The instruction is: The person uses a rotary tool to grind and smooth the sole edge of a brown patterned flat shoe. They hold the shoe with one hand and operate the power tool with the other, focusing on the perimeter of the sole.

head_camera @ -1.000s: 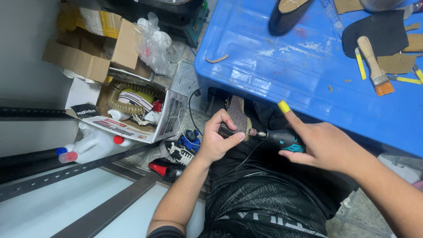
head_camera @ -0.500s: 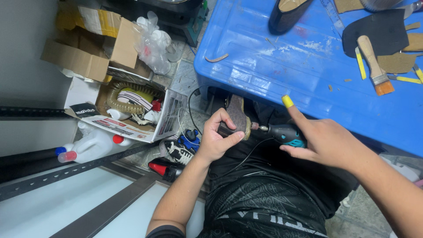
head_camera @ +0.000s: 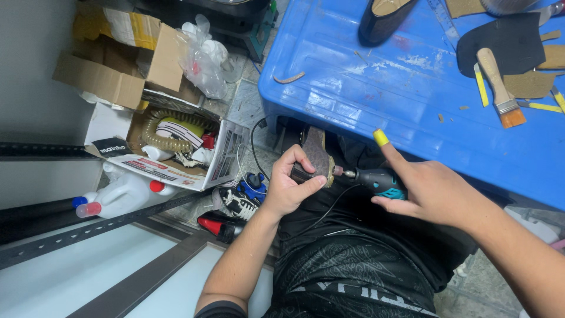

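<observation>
Little had shifted since the earlier frames: only the right hand (head_camera: 438, 191) had eased slightly, its yellow-capped forefinger (head_camera: 381, 138) raised. Its grip closed round the teal rotary tool (head_camera: 376, 179), long axis level, tip just right of the brown heel piece (head_camera: 315, 154). That rough, curved piece sat pinched in the left hand (head_camera: 289, 185), below the blue tabletop (head_camera: 376, 88).

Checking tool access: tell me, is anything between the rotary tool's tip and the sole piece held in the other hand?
Nothing visible: the rotary tool in the right hand has its tip right at the sole piece gripped by the left hand.
</observation>
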